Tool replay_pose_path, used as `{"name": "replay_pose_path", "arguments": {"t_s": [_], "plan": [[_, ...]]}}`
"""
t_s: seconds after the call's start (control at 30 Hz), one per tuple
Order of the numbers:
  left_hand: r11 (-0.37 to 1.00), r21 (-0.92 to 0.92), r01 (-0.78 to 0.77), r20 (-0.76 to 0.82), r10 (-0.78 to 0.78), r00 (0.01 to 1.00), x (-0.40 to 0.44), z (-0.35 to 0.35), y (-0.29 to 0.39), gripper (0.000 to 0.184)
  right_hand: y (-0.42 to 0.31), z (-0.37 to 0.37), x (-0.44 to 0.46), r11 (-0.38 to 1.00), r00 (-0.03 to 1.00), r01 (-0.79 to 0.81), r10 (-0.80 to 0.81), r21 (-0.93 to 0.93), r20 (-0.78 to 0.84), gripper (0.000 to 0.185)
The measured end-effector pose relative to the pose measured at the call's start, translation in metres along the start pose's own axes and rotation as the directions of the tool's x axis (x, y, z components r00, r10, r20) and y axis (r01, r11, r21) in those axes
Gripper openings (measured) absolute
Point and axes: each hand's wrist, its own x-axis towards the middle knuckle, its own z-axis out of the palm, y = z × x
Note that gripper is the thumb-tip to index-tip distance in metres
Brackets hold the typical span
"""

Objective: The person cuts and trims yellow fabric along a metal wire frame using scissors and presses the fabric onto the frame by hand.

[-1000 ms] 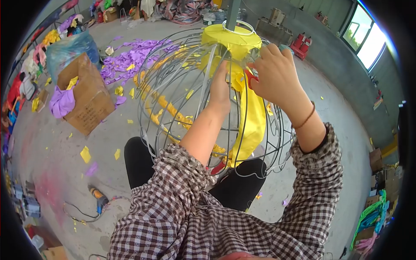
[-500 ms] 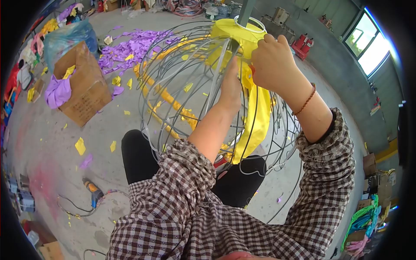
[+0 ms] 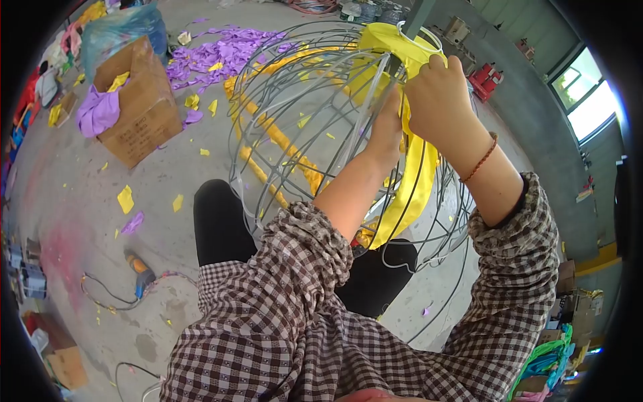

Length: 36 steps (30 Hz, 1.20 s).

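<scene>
The wire frame [image 3: 355, 130] stands before you at your knees, its yellow cap [image 3: 394, 41] uppermost beside a post [image 3: 418, 20]. A yellow strip [image 3: 416, 177] runs down its near side. Your right hand [image 3: 437, 100] is at the strip's upper end, fingers curled in; what they grip cannot be told. Your left hand [image 3: 387, 127] lies just beside it, below the cap, fingertips hidden, opening and hold indeterminable.
</scene>
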Motion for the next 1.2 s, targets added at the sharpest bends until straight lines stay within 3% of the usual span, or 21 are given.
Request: {"name": "replay_pose_path", "arguments": {"t_s": [0.23, 0.4, 0.53, 0.73, 0.87, 1.07, 1.2], "plan": [[0.999, -0.005, 0.039, 0.003, -0.039, 0.999, 0.007, -0.002, -0.001, 0.05, 0.001, 0.011, -0.005, 0.998, 0.998, 0.058, -0.058, -0.001, -0.037, 0.008], [0.995, -0.097, 0.022, -0.083, -0.03, 0.996, 0.006, 0.0, -0.005, 0.05, 0.014, 0.029, -0.008, 0.998, 0.997, 0.055, -0.053, 0.034, -0.057, 0.012], [0.956, 0.227, -0.187, -0.014, 0.195, 0.981, 0.025, -0.024, -0.034, 0.054, 0.034, 0.014, -0.013, 0.971, 0.999, 0.003, 0.008, 0.241, -0.044, 0.019], [0.871, 0.467, -0.154, 0.06, 0.142, 0.988, 0.018, -0.017, -0.021, 0.059, 0.039, 0.017, -0.013, 0.978, 0.993, -0.006, 0.031, 0.209, -0.117, 0.023], [0.758, 0.637, -0.142, 0.103, 0.099, 0.99, 0.013, -0.012, -0.013, 0.064, 0.038, 0.013, -0.007, 0.944, 0.999, -0.041, 0.031, 0.327, 0.035, 0.035], [0.818, 0.557, -0.139, 0.032, 0.146, 0.989, 0.022, -0.021, -0.032, 0.063, 0.039, 0.01, -0.007, 0.948, 0.993, -0.062, 0.026, 0.311, 0.118, 0.036], [0.905, 0.42, -0.059, -0.006, 0.068, 0.998, 0.029, -0.024, -0.031, 0.064, 0.041, 0.009, -0.007, 0.931, 0.996, -0.081, 0.062, 0.357, 0.063, 0.036]]}}
